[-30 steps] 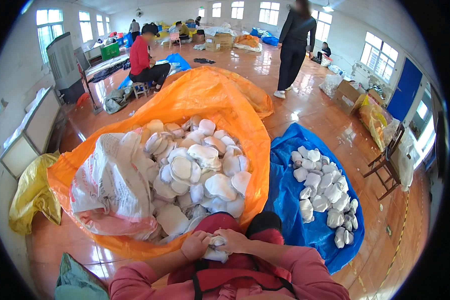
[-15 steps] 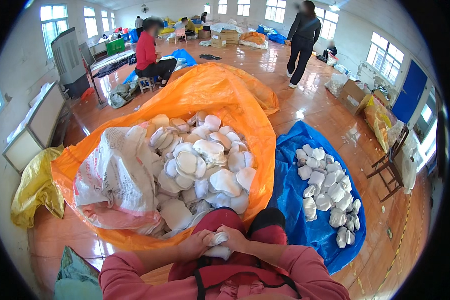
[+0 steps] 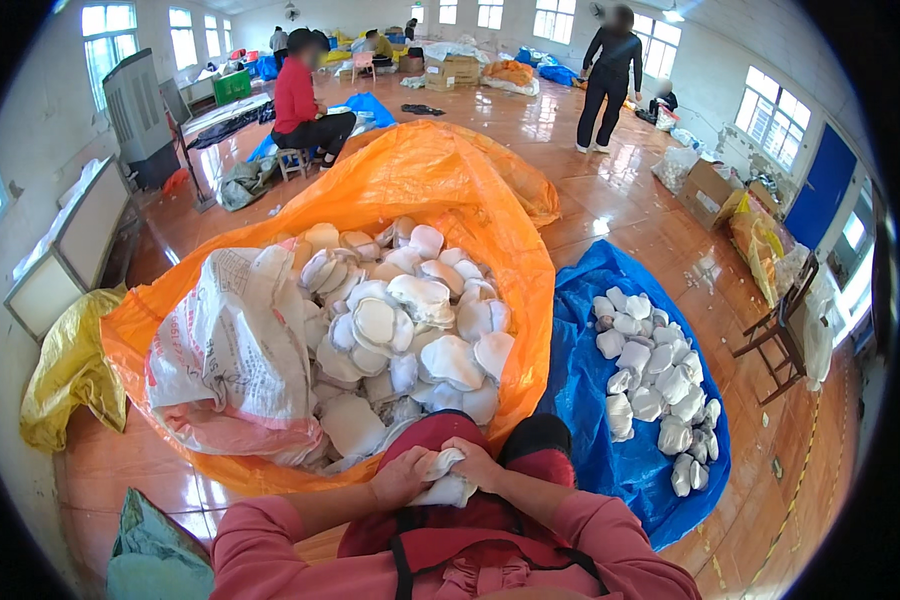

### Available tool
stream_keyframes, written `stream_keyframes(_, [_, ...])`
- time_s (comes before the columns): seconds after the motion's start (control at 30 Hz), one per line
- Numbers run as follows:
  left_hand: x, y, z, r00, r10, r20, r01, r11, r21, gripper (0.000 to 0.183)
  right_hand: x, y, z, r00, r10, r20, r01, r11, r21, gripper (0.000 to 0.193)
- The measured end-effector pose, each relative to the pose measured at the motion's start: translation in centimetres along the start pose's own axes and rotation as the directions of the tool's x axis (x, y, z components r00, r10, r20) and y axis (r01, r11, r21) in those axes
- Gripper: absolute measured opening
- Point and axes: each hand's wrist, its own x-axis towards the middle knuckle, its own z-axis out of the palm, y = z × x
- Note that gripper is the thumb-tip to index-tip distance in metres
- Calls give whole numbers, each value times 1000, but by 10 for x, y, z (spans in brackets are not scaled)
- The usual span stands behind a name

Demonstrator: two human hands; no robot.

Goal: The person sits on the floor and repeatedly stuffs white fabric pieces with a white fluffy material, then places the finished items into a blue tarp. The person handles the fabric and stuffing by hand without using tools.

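Over my lap, my left hand (image 3: 404,479) and my right hand (image 3: 472,464) are both closed on a small bundle of white soft pads (image 3: 446,489). The pads stick out between the two hands, their upper end tilted to the right. Just beyond lies a big heap of loose, rounded white and cream pads (image 3: 365,345) in an opened orange sack (image 3: 515,225). To the right, a blue sack (image 3: 580,290) is spread on the floor with bundled white pads (image 3: 660,370) lying on it. My palms hide part of the held bundle.
A printed white woven bag (image 3: 232,340) rests on the heap's left side. Yellow sacking (image 3: 70,375) and green sacking (image 3: 155,550) lie to the left. A wooden chair (image 3: 780,335) is at right. One person (image 3: 305,105) sits ahead; another (image 3: 612,80) stands farther off.
The bundle between my hands has turned and more of it shows. My hands have shifted slightly; the left moved a little right. The standing person in the background has changed stance.
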Motion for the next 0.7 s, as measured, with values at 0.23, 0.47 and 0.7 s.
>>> stream_keyframes(0.23, [4,-5,5,998,-41,-48,44,997,62,49,-1,-12,1,998,61,-3,-59,977,206,29])
stream_keyframes(0.47, [8,14,-9,965,-135,-224,130,991,-37,52,3,-25,-4,993,60,100,-90,942,325,33])
stream_keyframes(0.7, [1,7,-2,906,-306,-293,261,948,-185,55,-4,-22,-5,977,84,197,-140,947,289,55])
